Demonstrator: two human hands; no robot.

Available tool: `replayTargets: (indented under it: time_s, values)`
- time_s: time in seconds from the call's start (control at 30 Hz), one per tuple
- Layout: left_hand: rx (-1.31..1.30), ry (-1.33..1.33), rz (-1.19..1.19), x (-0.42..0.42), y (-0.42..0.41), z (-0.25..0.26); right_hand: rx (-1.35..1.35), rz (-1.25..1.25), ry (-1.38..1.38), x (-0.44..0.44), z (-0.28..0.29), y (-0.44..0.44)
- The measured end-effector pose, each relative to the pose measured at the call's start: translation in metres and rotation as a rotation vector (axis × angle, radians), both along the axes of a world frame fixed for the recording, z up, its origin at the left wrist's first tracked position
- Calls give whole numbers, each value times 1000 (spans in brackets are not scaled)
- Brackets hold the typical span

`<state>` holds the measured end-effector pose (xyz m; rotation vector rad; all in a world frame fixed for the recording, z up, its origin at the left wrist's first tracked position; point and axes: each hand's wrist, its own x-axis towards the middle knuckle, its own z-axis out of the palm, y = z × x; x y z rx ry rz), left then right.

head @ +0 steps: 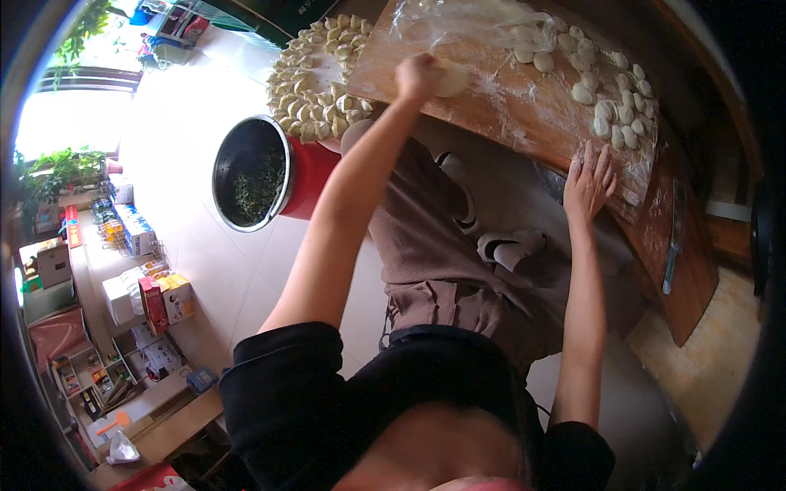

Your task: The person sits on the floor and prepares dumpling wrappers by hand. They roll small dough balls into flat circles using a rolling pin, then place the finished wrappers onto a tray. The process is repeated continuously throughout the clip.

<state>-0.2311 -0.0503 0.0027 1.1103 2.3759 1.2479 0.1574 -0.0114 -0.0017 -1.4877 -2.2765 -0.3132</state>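
My left hand [419, 78] is at the left end of the floured wooden board [491, 116], over the edge of a flat round dough wrapper [451, 80]; motion blur hides whether its fingers grip it. Near the board's front right edge, my right hand [589, 178] rests with fingers spread and floury, holding nothing. Just beyond its fingertips lie small dough pieces [625, 115]. More dough pieces [543, 61] sit at the back beside a crumpled clear plastic sheet [466, 24]. Folded dumplings [316, 107] cover a round tray left of the board.
A red bucket [307, 181] with dark rim and chopped greens [261, 190] inside stands below the dumplings. A long thin tool [669, 270] lies on a lower wooden surface [694, 294] at right. Shelves with boxes [166, 297] stand at far left. My legs are beneath the board's edge.
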Motion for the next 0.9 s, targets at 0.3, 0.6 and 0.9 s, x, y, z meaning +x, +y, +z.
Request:
replayTargets:
  time_s: [0.3, 0.6, 0.9]
  values:
    - [-309, 254, 357, -117, -78, 14, -29, 64, 40, 1, 19, 5]
    - [208, 141, -591, 70, 30, 35, -66, 141, 42, 29, 21, 26]
    - [-204, 514, -464, 142, 146, 25, -184, 84, 65, 22, 21, 22]
